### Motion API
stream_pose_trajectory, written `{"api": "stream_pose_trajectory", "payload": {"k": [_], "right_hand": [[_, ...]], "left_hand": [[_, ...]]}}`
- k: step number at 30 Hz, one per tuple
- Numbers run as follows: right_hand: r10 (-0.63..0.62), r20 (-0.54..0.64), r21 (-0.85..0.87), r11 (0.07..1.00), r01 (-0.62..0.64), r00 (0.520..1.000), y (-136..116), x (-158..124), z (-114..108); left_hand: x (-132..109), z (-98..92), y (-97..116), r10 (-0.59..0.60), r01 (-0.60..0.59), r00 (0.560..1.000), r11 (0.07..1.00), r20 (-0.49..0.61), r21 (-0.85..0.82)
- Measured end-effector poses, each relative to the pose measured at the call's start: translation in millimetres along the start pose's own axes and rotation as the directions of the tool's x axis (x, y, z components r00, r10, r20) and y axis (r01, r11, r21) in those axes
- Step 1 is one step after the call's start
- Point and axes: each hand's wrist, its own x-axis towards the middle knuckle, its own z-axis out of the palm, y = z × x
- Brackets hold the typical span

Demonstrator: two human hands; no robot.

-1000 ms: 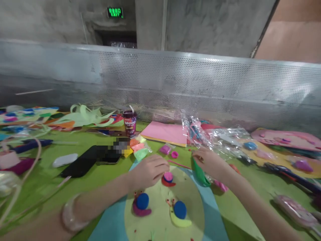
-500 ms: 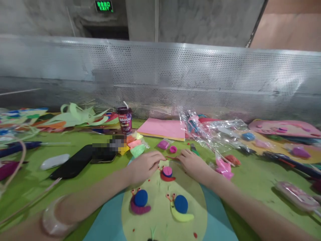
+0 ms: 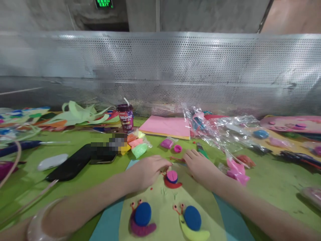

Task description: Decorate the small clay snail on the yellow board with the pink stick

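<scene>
My left hand (image 3: 147,170) lies on the far edge of a pale green oval sheet (image 3: 163,201), fingers drawn together at one end of a thin red stick (image 3: 177,158). My right hand (image 3: 199,164) faces it, its bent fingertips on the stick's other end. Just below the stick sits a clay snail (image 3: 172,179) with a red body and a pink shell. Two more snails with blue shells stand nearer me, one purple (image 3: 142,219), one yellow (image 3: 192,222). A green tool (image 3: 202,152) lies behind my right hand.
On the green table are a black phone (image 3: 72,164), a white oval case (image 3: 51,161), bags of coloured clay (image 3: 136,144), a purple drink cup (image 3: 126,117), pink paper (image 3: 167,127), crumpled plastic bags (image 3: 220,132) and a pink clay bag (image 3: 235,169). A perforated metal wall (image 3: 175,70) closes the back.
My right hand has let go of the green tool and come left to meet my left hand at the red stick. The view dipped closer to the snails.
</scene>
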Motion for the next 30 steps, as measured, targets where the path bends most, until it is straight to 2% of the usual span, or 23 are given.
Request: {"api": "stream_pose_trajectory", "payload": {"k": [8,10,13,16,19,21,24,26,30], "right_hand": [[-0.065,-0.012,0.244,0.968,0.066,0.998,-15.8,-7.9,-11.9],[-0.082,-0.062,0.29,0.952,0.097,0.995,-17.6,-9.6,-12.7],[-0.054,-0.214,0.348,0.929,0.128,0.975,-15.4,-9.8,-18.1],[-0.008,-0.389,0.404,0.897,0.178,0.921,-12.6,-10.7,-29.7],[0.04,-0.599,0.465,0.83,0.308,0.8,-18.3,-16.1,-40.6],[0.147,-0.644,0.569,0.749,0.341,0.751,-27.8,-22.4,-45.3],[0.313,-0.562,0.735,0.614,0.288,0.765,-44.2,-32.6,-50.2],[0.345,-0.492,0.807,0.526,0.269,0.799,-52.5,-36.8,-52.9],[0.275,-0.298,0.933,0.286,0.219,0.914,-60.7,-38.5,-52.5]], "left_hand": [[-3.2,1.9,5.3,0.16,-0.179,0.98,0.971,-0.121,-0.158],[-3.1,0.1,5.0,0.128,-0.158,0.983,0.955,-0.133,-0.252],[-2.2,-3.4,2.7,0.091,-0.124,0.989,0.938,-0.117,-0.322],[-1.4,-5.8,1.8,0.095,-0.118,0.992,0.939,-0.088,-0.322],[-1.8,-6.9,3.3,0.108,-0.116,0.993,0.947,-0.044,-0.301],[-2.6,-6.8,4.9,0.092,-0.085,0.996,0.947,0.007,-0.31],[-3.7,-4.6,7.4,0.062,-0.042,0.997,0.932,0.045,-0.359],[-3.9,-2.6,9.0,0.054,-0.038,0.998,0.915,0.027,-0.402],[-3.7,-1.4,10.9,0.0,0.021,0.999,0.896,0.049,-0.443]]}}
